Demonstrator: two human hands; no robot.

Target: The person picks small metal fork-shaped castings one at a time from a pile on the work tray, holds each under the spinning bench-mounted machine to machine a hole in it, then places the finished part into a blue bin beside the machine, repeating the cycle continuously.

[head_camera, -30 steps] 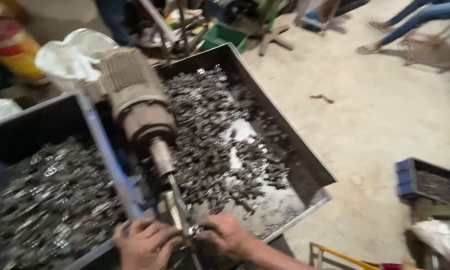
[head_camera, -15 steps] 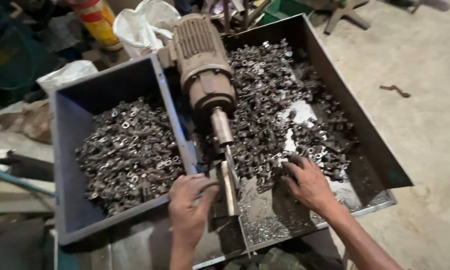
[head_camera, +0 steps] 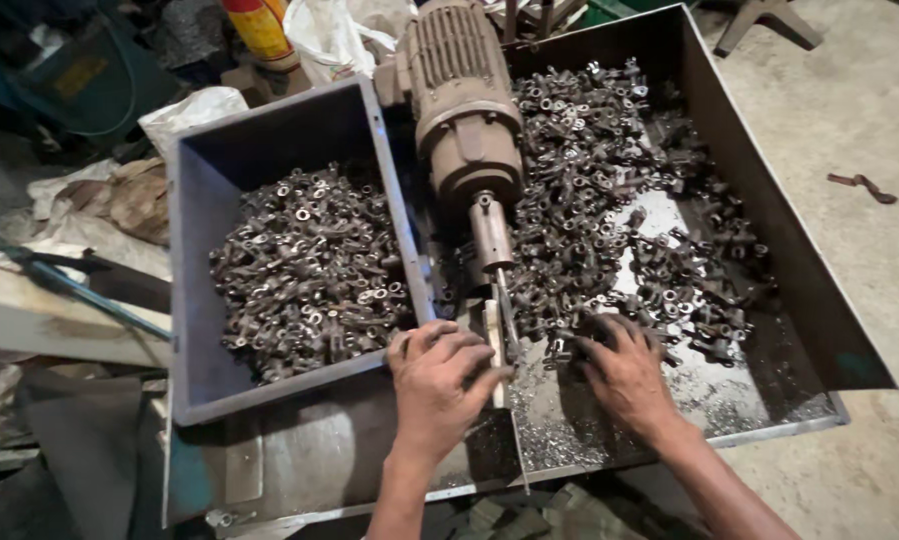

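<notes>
Left hand [head_camera: 434, 385]: palm down, fingers curled against the upright pale block [head_camera: 491, 335] below the motor's shaft [head_camera: 492, 235]; whether they grip anything cannot be told. Right hand [head_camera: 624, 375]: fingers spread, released, resting on loose dark metal parts [head_camera: 609, 200] in the large steel tray [head_camera: 769, 200]. Electric motor [head_camera: 464, 110]: between tray and grey bin [head_camera: 194, 300]. Bin holds a heap of similar parts [head_camera: 309, 265].

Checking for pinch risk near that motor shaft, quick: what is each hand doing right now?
Left hand: curled by the motor's bit; whether it holds anything cannot be told.
Right hand: open, spread flat on the loose metal parts.
</notes>
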